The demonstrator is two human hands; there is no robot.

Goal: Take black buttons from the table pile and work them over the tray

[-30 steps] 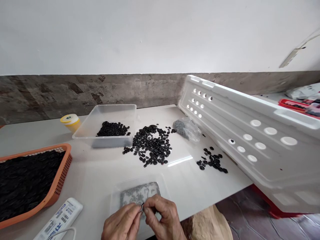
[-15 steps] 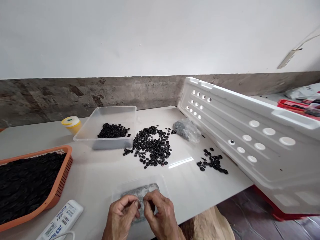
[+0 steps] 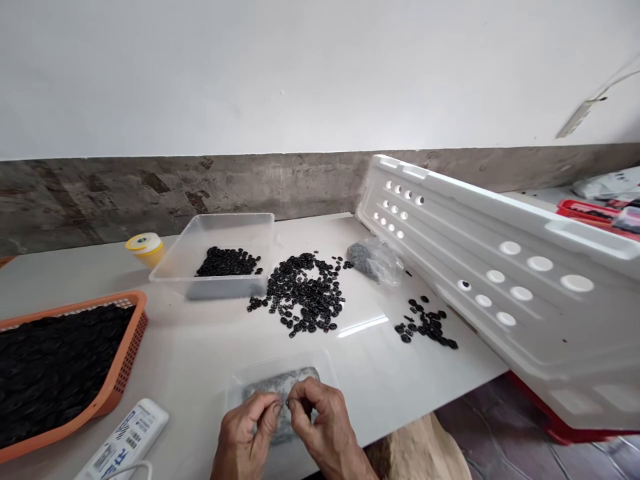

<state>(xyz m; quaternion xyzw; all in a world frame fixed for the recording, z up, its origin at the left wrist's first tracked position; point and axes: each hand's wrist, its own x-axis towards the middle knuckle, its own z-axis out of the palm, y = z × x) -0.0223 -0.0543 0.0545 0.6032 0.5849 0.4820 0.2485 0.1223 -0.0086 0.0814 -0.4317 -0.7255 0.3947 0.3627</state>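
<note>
At the front of the table, my left hand [image 3: 250,430] and my right hand [image 3: 323,420] meet with fingertips nearly touching. Thumb and forefinger are pinched on each. A tiny dark piece shows at the tips of the right fingers, too small to name; whatever the left pinch holds is hidden. Both hands hover over a shallow clear plastic tray [image 3: 327,367] that contains small grey bits [image 3: 280,383]. Beyond it spreads a pile of small black oval parts with holes [image 3: 310,293]. A smaller group of black parts [image 3: 430,327] lies to the right.
A clear bin [image 3: 173,263] with black parts stands behind, beside a yellow-lidded cup [image 3: 147,247]. An orange basket [image 3: 137,333] full of black pieces and a white labelled device [image 3: 125,440] sit left. A plastic bag [image 3: 383,263] rests by the leaning white panel [image 3: 450,247].
My hands stay pinched over the tray, the fingertips shifting very slightly. The whole view has drifted a little; the table's contents look the same.
</note>
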